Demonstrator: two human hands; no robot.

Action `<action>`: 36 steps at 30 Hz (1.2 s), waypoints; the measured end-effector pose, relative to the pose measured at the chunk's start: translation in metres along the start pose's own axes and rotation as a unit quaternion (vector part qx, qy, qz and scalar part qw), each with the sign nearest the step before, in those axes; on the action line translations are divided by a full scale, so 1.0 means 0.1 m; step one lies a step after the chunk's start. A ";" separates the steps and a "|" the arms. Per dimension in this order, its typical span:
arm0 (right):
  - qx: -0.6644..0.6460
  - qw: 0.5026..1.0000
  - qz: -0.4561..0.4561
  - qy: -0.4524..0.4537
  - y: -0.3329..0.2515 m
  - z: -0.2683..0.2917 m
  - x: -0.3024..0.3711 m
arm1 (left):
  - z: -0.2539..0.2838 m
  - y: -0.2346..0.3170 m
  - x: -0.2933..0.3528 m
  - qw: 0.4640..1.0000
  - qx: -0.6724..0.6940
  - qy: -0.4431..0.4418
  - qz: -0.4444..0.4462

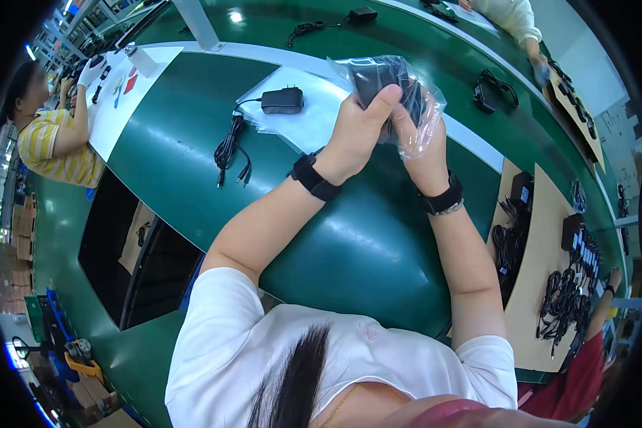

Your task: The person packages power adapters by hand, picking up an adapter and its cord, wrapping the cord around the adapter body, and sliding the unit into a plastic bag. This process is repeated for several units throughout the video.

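Broadly, a green surface (357,242) stretches beneath; clear bags (317,128) lie on its far part; at their right, both hands (357,132) clasp a plastic-wrapped black block (375,75); left, a corded adapter (282,101) rests on the bags.

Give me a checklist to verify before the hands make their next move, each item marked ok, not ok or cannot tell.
1. Left hand gripping the bundle: ok, its thumb presses on the front.
2. Right hand supporting it: ok, it holds the opposite side.
3. Black adapter within the clear bag: ok, it shows through the plastic.
4. Bag mouth closed: cannot tell, the hands and folds hide it.
5. Flat bags free of other things: not ok, a second adapter lies on them.
6. Second adapter's cord gathered: ok, it is bundled, with the plug ends hanging loose.
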State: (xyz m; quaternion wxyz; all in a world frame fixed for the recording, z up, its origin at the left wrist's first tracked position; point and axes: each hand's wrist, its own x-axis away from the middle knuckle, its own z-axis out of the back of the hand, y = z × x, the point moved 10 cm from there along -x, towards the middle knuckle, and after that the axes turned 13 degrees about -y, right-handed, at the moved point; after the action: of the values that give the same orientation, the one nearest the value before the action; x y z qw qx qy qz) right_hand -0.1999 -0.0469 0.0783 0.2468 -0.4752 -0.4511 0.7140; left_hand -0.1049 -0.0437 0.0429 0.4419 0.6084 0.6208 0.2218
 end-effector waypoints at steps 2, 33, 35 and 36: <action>0.022 0.998 0.018 -0.049 -0.03 -0.07 -0.01 | -0.04 0.04 -0.01 1.000 -0.015 -0.014 0.009; 0.290 0.956 0.023 -0.048 0.24 0.18 -0.06 | 0.12 -0.26 0.03 0.997 -0.009 -0.042 0.066; 0.264 0.960 0.026 -0.089 0.24 0.12 -0.09 | 0.24 -0.27 0.02 0.997 -0.007 -0.010 0.080; 0.238 0.962 0.028 -0.130 0.25 0.04 -0.10 | 0.29 -0.26 0.01 0.997 -0.008 -0.009 0.080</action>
State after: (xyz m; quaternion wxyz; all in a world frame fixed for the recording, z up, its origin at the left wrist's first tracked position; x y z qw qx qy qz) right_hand -0.1971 -0.0683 0.0615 0.2716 -0.3188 -0.2828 0.8629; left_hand -0.0954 -0.0544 0.0062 0.4332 0.6547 0.5641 0.2559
